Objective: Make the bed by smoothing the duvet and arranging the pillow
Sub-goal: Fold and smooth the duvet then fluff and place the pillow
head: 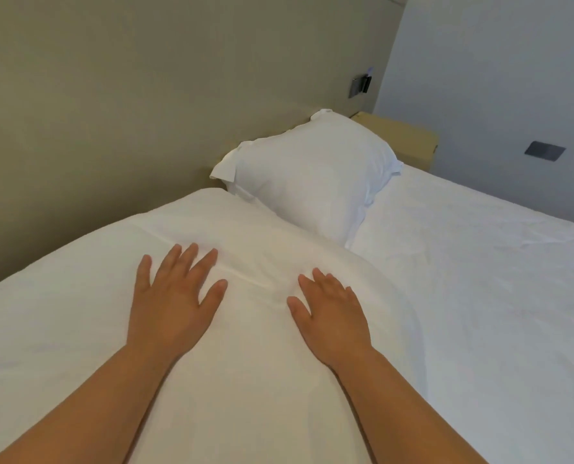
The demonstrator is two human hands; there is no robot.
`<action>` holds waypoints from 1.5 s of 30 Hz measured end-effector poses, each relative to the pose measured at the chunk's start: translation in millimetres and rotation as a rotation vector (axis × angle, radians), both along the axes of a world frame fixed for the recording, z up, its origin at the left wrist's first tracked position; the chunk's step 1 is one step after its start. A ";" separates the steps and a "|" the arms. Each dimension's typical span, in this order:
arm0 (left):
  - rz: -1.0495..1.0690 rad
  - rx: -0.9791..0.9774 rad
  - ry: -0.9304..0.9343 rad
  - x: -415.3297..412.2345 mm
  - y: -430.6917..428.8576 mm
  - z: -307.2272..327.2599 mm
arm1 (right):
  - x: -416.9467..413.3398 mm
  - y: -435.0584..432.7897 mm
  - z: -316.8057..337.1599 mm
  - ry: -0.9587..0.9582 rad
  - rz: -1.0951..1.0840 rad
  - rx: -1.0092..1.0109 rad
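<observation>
**Both palms flat on the duvet, just short of the pillow**

The left hand lies palm down on the white duvet, fingers straight and fanned wide, thumb out toward the other hand. The right hand lies flat on the same cloth, fingers straight and closer together. Neither hand grips or pinches anything; both rest opened out on the cover. The hands are apart, with a shallow crease running across the cloth between them. Both sit on the near side of the pillow, the right one nearer to it.

The duvet is a thick, rounded mound that fills the space from the pillow toward the camera and off to the pillow's left. Its far edge touches and overlaps the pillow's near left corner. Its right edge curves down from the pillow's near end onto the flat white sheet.

The pillow is plump and leans at an angle against the beige headboard panel behind it. To the pillow's right the sheet lies bare, with light wrinkles, giving wide open room on that side. Behind the pillow's far end stands a tan bedside cabinet, just beside it. Above the pillow, a dark switch plate sits on the panel. Another grey plate is on the pale wall, well to the pillow's right.
</observation>
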State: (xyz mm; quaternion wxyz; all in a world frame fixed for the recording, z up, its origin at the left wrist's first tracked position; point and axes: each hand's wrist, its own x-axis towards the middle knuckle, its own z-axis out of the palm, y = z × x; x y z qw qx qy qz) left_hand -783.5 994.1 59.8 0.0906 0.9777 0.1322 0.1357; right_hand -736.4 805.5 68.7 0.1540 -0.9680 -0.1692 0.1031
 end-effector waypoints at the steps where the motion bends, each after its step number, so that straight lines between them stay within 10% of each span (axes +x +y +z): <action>1: 0.017 0.013 0.000 5.0 1.4 -7.4 | 23.9 3.6 -8.9 -0.017 0.000 0.013; 7: 0.018 0.038 0.140 33.0 8.0 -40.5 | 157.3 17.2 -46.1 -0.130 -0.089 0.201; 15: 0.008 -0.033 0.033 50.8 9.0 -63.4 | 240.6 18.4 -146.5 0.041 -0.334 0.045; 26: 0.023 0.135 0.126 59.9 5.4 -73.9 | 272.2 16.6 -178.7 -0.262 -0.238 -0.115; 40: -0.013 0.300 0.304 48.7 2.7 -84.9 | 225.6 -32.5 102.3 -0.698 -0.077 0.028; 45: 0.050 0.071 0.332 12.7 -22.6 -31.2 | 118.7 -23.6 160.9 -0.998 0.141 0.160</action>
